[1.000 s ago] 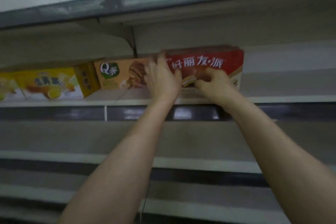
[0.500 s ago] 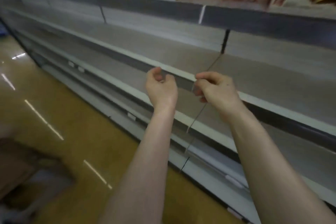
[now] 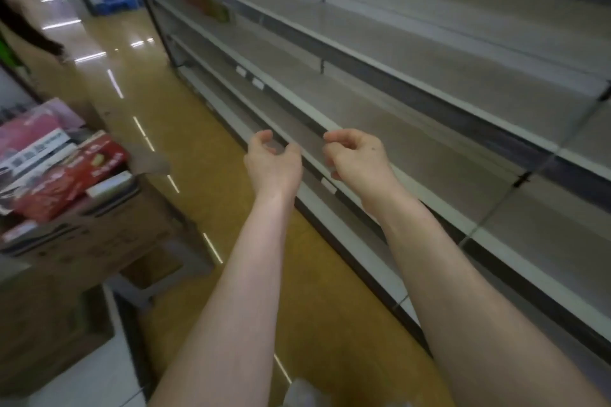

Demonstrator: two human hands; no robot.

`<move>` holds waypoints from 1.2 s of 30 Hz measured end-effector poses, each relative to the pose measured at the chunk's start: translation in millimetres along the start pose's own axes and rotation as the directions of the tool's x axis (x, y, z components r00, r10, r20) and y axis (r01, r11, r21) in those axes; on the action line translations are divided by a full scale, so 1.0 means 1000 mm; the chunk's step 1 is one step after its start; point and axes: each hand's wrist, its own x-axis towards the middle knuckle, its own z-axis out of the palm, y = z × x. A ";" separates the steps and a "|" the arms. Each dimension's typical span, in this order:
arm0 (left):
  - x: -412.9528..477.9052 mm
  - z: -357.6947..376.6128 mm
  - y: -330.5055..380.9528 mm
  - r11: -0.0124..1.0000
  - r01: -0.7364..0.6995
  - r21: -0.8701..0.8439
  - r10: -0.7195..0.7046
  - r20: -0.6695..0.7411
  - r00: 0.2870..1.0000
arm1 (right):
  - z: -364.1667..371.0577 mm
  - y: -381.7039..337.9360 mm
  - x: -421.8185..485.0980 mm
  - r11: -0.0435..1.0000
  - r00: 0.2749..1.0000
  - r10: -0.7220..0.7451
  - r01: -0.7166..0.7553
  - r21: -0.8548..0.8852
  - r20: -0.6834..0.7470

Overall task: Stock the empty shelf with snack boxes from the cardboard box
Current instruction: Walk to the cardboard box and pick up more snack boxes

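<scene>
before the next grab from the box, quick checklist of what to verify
1. Left hand empty: ok.
2. Right hand empty: ok.
3. Cardboard box within reach on the left: cannot tell.
4. Snack boxes still in it: ok, a red box lies on top.
5. Shelf in front has free space: ok.
6. Floor between hands and box unobstructed: ok.

cardboard box (image 3: 99,241): blurred, left edge cropped | snack boxes (image 3: 66,175): print unreadable
</scene>
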 end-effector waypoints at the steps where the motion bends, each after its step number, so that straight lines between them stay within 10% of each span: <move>1: 0.011 -0.015 -0.002 1.000 0.017 0.000 -0.017 -0.021 1.000 | 0.020 -0.003 0.003 1.000 1.000 0.004 -0.004 0.007 0.031; 18: 0.149 -0.179 -0.059 0.949 0.258 -0.180 -0.313 -0.469 0.826 | 0.254 -0.019 0.077 0.996 0.886 0.062 -0.027 -0.083 0.459; 36: 0.277 -0.272 -0.083 0.869 0.288 -0.402 -0.486 -0.584 0.650 | 0.412 -0.046 0.171 0.982 0.713 0.180 -0.088 -0.168 0.678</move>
